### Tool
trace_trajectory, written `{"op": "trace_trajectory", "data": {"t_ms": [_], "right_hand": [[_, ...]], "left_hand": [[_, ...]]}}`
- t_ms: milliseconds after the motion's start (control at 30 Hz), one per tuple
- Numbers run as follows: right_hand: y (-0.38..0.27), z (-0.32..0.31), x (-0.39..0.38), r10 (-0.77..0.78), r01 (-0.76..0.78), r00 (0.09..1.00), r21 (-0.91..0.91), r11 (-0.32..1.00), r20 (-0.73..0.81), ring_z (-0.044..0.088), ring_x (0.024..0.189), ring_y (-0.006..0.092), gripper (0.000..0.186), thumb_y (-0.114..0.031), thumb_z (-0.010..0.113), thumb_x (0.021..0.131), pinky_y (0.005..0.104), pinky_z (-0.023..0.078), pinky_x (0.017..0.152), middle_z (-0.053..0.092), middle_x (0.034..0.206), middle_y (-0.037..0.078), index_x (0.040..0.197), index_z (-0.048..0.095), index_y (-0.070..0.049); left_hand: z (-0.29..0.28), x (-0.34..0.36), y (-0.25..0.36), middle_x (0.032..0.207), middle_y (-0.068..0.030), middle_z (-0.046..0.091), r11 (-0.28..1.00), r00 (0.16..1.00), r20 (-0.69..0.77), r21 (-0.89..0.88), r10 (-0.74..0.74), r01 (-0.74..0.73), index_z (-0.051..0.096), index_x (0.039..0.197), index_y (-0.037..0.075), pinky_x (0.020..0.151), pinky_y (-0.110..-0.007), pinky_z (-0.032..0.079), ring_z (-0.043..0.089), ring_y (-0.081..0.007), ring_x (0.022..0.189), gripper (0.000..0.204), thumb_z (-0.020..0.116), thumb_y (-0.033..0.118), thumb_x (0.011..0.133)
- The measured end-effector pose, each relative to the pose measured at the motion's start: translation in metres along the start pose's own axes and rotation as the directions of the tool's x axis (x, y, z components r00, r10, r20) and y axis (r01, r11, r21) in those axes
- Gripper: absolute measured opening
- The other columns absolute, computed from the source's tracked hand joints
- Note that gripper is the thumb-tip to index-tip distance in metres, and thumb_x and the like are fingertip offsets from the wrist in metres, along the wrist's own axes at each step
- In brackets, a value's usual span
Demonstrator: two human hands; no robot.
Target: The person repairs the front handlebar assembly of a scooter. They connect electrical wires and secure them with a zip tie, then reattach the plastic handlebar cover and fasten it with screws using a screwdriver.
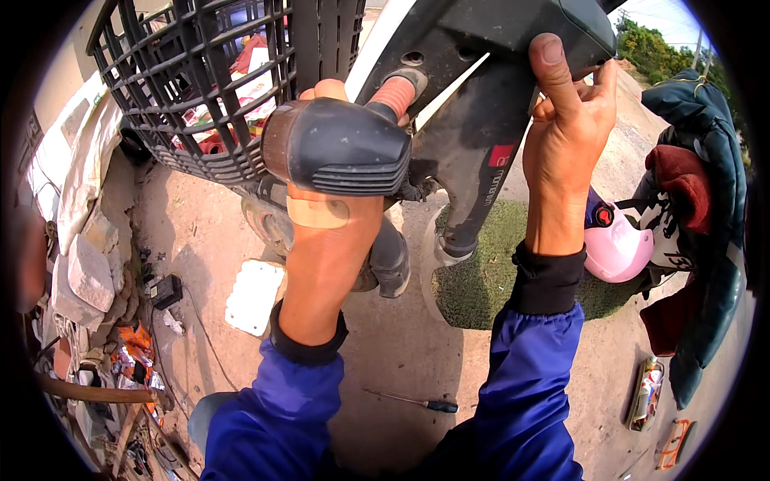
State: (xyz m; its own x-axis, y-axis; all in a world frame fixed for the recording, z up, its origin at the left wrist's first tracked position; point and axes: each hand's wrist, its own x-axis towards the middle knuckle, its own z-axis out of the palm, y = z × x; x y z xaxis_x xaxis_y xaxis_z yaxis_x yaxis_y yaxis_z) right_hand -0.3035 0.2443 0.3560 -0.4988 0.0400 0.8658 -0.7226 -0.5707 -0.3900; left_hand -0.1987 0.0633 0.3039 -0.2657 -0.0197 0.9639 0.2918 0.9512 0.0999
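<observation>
A two-wheeler with a black and grey body (481,128) stands in front of me. My left hand (357,212) reaches behind a black ribbed housing (345,146) with a brown end. Its bent knuckles show above the housing and a fingertip beside a red ribbed grip (394,96); what they close on is hidden. A tan patch (317,212) sticks to the wrist. At the upper right, my right hand (568,128) grips the lower edge of a black plastic cover (513,28), thumb on its face and fingers underneath.
A black basket (200,88) holds colourful things at the upper left. A screwdriver (417,401) and a white plate (255,297) lie on the ground. A pink helmet (619,250) and dark green padded cover (706,200) are right. Stones (90,272) line the left side.
</observation>
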Motion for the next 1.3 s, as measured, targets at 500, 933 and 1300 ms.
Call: {"op": "trace_trajectory", "data": {"t_ms": [500, 933, 1300], "right_hand": [[0.003, 0.019, -0.002, 0.006, 0.004, 0.998, 0.162, 0.987, -0.064, 0.067, 0.128, 0.024, 0.092, -0.02, 0.094, 0.094, 0.0386, 0.057, 0.112, 0.064, 0.141, 0.015, 0.163, 0.037, 0.002], [0.008, 0.014, -0.001, 0.097, -0.057, 0.989, 0.313, 0.948, -0.111, 0.063, 0.133, 0.0245, 0.095, -0.026, 0.087, 0.101, 0.0362, 0.05, 0.115, 0.062, 0.149, 0.019, 0.17, 0.031, 0.006], [0.014, 0.024, -0.005, 0.0, 0.044, 0.979, 0.213, 0.976, -0.204, 0.071, 0.121, 0.0219, 0.091, -0.016, 0.091, 0.097, 0.0353, 0.059, 0.105, 0.069, 0.138, 0.016, 0.166, 0.035, 0.007]], "left_hand": [[-0.007, 0.003, 0.011, 0.098, -0.0137, 0.062, 0.988, 0.994, 0.022, 0.111, -0.109, 0.106, 0.076, 0.12, 0.003, 0.075, -0.046, 0.048, 0.062, -0.0313, 0.084, 0.014, 0.073, 0.009, 0.108], [0.005, -0.002, -0.01, 0.092, -0.0143, 0.065, 0.982, 0.983, 0.019, 0.061, -0.18, 0.179, 0.074, 0.112, 0.0, 0.074, -0.044, 0.049, 0.061, -0.0314, 0.08, 0.015, 0.076, 0.014, 0.106], [-0.004, 0.004, 0.001, 0.1, -0.0144, 0.066, 0.988, 0.992, 0.033, 0.091, -0.125, 0.122, 0.078, 0.121, 0.001, 0.076, -0.044, 0.049, 0.064, -0.031, 0.086, 0.018, 0.075, 0.005, 0.104]]}}
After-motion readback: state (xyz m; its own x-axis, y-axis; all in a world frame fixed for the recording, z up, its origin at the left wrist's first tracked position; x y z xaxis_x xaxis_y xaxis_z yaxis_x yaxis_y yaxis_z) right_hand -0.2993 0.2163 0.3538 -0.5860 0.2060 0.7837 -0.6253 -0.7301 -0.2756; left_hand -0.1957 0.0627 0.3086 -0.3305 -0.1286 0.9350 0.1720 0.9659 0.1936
